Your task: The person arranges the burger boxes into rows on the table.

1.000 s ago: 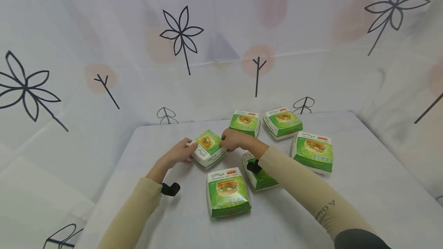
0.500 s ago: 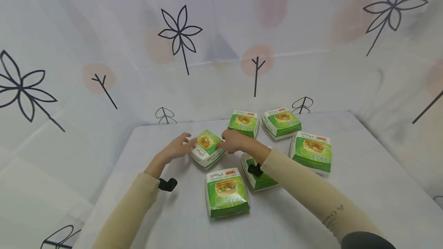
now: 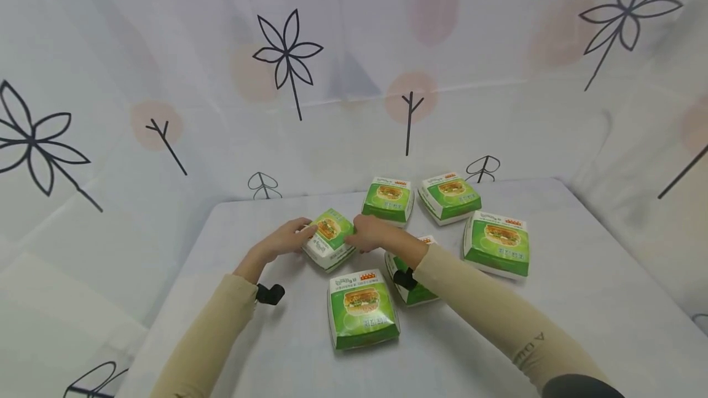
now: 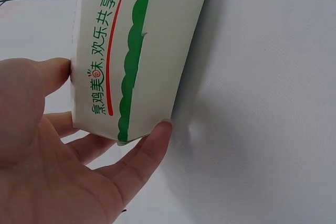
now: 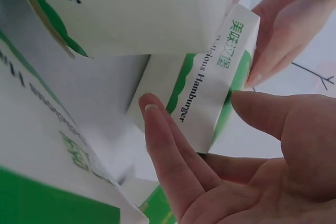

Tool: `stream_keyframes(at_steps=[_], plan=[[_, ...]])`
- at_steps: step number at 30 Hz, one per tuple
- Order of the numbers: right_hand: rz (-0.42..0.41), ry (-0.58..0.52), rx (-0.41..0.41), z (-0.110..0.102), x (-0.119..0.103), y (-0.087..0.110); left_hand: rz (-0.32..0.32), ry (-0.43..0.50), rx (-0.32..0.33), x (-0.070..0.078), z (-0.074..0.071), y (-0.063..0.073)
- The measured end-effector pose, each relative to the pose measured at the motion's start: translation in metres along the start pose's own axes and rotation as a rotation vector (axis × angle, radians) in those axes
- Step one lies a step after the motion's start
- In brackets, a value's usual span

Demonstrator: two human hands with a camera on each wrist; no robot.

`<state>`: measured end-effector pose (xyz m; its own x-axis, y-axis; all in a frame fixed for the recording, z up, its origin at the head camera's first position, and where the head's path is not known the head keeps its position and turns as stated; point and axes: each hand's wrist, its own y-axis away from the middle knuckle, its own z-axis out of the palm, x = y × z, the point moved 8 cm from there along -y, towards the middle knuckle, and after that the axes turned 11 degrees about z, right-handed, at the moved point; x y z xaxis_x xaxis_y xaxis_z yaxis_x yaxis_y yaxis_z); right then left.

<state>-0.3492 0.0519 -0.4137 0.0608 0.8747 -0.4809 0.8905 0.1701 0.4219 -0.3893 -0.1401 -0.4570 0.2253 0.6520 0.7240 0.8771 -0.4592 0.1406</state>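
A green and white hamburger box (image 3: 330, 235) rests at the left of the group on the table, turned at an angle to the others. My left hand (image 3: 283, 240) grips its left corner. In the left wrist view, the thumb lies on the upper edge of the hamburger box (image 4: 142, 45) and the fingers spread along the lower side. From the opposite side, my right hand (image 3: 370, 233) holds the right corner. The right wrist view has the thumb at the top edge of the hamburger box (image 5: 202, 90) and the fingertips against its printed side.
Nearest me is another hamburger box (image 3: 363, 306). One more box (image 3: 423, 295) sits partly under my right forearm. Boxes also stand at the back (image 3: 389, 195), back right (image 3: 450, 192) and right (image 3: 498, 241). A patterned cloth (image 3: 354, 48) hangs behind the white table (image 3: 238, 220).
Half a second ago my left fingers were raised from the box; now they are back around its corner. My right hand has shifted slightly lower along the box's right side.
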Motion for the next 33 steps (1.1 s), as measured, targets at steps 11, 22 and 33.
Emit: stream_keyframes(at_steps=[11, 22, 33], plan=[[-0.028, -0.031, 0.053, -0.013, -0.001, -0.007, -0.036, 0.004, -0.008, 0.003, 0.007, 0.011], [-0.053, -0.067, 0.044, -0.018, 0.002, -0.014, -0.064, 0.082, -0.057, 0.014, 0.011, 0.021], [-0.001, 0.039, 0.029, -0.011, 0.0, 0.003, -0.054, 0.038, -0.078, 0.018, -0.003, 0.021]])
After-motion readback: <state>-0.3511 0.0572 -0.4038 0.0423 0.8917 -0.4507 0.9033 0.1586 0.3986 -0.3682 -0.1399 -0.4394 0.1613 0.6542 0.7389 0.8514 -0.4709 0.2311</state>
